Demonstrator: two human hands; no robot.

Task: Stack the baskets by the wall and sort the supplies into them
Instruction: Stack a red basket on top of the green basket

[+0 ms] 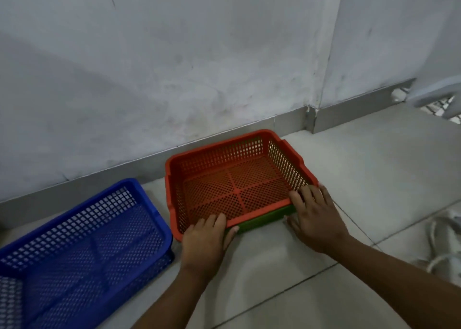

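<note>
- The left hand [203, 241] grips the near rim of the orange perforated plastic basket [234, 179] at its near-left corner, fingers curled over the edge into the basket and thumb reaching underneath toward the green one.
- The right hand [315, 216] holds the near-right corner of the same basket, fingers hooked over the rim, thumb spread low beside the green edge.
- The two hands are apart, one at each end of the basket's near side, both clamped on it.
- The orange basket sits on top of a green plastic basket [264, 220], of which only a strip along the near side shows below the orange rim.
- This pair stands on the pale tiled floor [349, 179], close to the grey skirting at the foot of the scuffed white wall [174, 66].
- A blue perforated plastic basket [82, 241] lies to the left on the floor, just beside the orange one, empty inside and not stacked.
- At the right edge, white cords or straps [441, 241] lie on the tiles, too blurred to identify.
- At the upper right, part of a white object [434, 96] shows near the wall's corner; what it is cannot be told.
</note>
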